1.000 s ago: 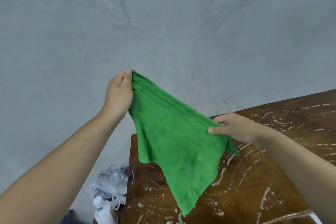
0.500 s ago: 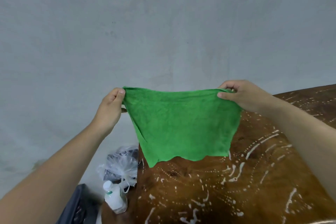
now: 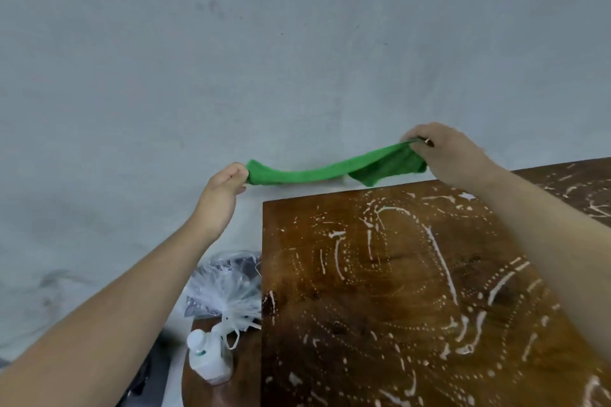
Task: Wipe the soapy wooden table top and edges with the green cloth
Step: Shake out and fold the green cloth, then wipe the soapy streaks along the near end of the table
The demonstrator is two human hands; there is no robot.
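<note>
green cloth (image 3: 317, 172): hung open before, now a flat band | hands: moved beyond the table's far edge

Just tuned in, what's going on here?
A person holds the green cloth stretched in the air between both hands, the left hand pinching one end, the right hand gripping the other, near the far edge of the wooden table. The table top is covered in white soap streaks, not yet wiped. A plastic bag and a bottle sit beside it.

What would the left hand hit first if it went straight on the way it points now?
Probably the grey wall. The left hand, pinching one end of the green cloth, points forward; nothing else shows between, though depth is unclear.
</note>
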